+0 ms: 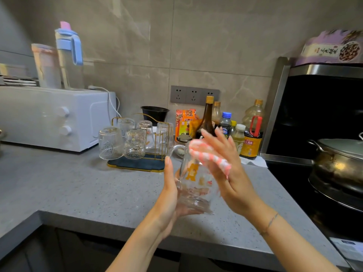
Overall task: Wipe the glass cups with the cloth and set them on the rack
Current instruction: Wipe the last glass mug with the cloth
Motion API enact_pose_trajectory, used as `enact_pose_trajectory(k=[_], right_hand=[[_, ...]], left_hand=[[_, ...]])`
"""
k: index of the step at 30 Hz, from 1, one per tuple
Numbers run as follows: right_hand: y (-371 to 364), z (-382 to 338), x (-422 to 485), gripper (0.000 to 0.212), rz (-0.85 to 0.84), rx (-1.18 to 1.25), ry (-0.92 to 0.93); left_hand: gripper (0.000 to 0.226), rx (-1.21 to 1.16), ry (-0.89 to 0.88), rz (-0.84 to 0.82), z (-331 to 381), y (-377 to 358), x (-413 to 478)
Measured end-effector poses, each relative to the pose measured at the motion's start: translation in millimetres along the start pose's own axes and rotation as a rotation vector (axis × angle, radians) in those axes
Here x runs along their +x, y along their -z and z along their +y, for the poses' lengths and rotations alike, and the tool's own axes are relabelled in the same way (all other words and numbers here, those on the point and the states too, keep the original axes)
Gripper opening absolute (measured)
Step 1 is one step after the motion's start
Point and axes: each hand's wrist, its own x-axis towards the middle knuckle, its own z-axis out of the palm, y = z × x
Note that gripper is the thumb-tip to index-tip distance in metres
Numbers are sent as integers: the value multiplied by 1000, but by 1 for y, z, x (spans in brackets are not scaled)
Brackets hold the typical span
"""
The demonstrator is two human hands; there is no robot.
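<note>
A clear glass cup [193, 183] with an orange bear print and a handle is held tilted above the grey counter [82, 185]. My left hand [169, 197] cups its base, thumb along one side. My right hand [225, 165] presses a pink-and-white striped cloth [210, 156] against the cup's upper side, fingers fairly straight. Behind stands a gold wire rack [137, 163] on a dark blue tray, with several ribbed glass cups [110, 143] upside down on it.
A white microwave [55, 116] with bottles on top sits at the left. Sauce and oil bottles [251, 138] line the back wall beside a black bowl [154, 113]. A stove with a lidded metal pot [339, 165] is at the right.
</note>
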Motion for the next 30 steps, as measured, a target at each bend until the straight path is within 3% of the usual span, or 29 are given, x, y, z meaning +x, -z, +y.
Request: enact_pose_trajectory(k=[5, 13, 19, 26, 30], right_hand=[[-17, -19, -34, 43, -85, 58, 156], [-9, -11, -16, 49, 14, -18, 230], [7, 5, 9, 62, 155, 187, -35], [12, 1, 15, 56, 278, 271, -50], [21, 1, 22, 53, 333, 230, -67]], left_hand=[[90, -86, -46, -42, 7, 3, 2], [98, -169, -9, -128, 0, 7, 5], [86, -233, 82, -205, 2, 7, 1], [84, -267, 67, -175, 6, 1, -1], [86, -132, -45, -138, 9, -2, -2]])
